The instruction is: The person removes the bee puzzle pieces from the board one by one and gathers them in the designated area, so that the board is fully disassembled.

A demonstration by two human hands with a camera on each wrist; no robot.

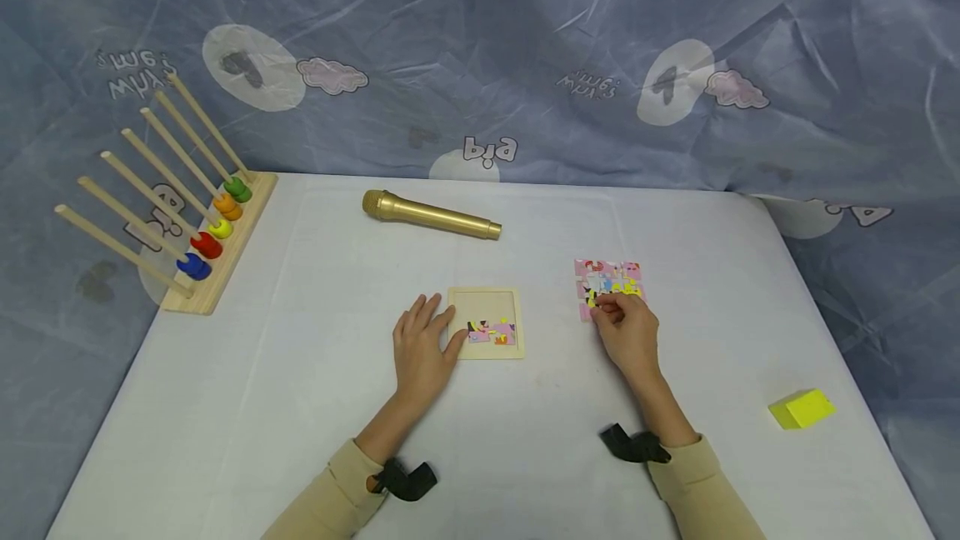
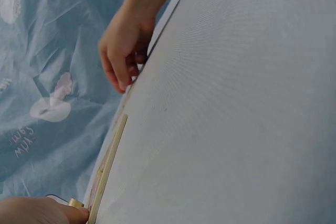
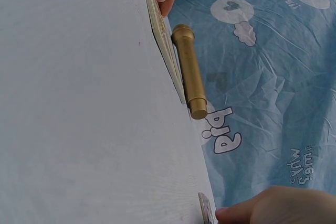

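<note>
In the head view, my left hand [image 1: 425,348] rests at the left side of a square wooden puzzle tray [image 1: 487,300], fingers extended and thumb on its edge. A few pink and yellow puzzle pieces [image 1: 501,333] lie along the tray's lower part. To the right, a block of colourful jigsaw pieces [image 1: 592,269] lies on the white table. Over its lower part is my right hand [image 1: 632,336], thumb and index finger drawn together in a pinch at a puzzle piece, which the fingers mostly hide. In the right wrist view, the thumb [image 3: 236,213] is right at the pieces' edge.
A gold microphone [image 1: 438,216] lies behind the tray. At the far left stands a wooden peg rack [image 1: 243,215] with tall dowels and coloured rings. A yellow block [image 1: 801,409] sits near the table's right edge. A printed blue-grey cloth [image 1: 480,48] hangs behind the table.
</note>
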